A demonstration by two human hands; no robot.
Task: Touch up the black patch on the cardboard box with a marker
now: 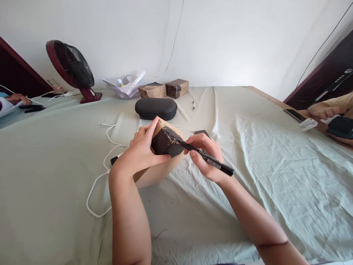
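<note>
My left hand (pixel 142 151) grips a small cardboard box (pixel 165 141) whose facing side is covered in dark marker ink, holding it above the pale green sheet (pixel 248 154). My right hand (pixel 206 156) is closed round a black marker pen (pixel 205 156), its tip touching the box's dark face. The pen's rear end sticks out to the right past my wrist. Both hands are near the middle of the view, close together.
A black oval case (pixel 156 108) lies behind the hands, with two more patterned boxes (pixel 162 89) and a white dish (pixel 122 87) near the wall. A dark red fan (pixel 73 70) stands at back left. A white cable (pixel 102 176) loops at left. Other people's hands show at both edges.
</note>
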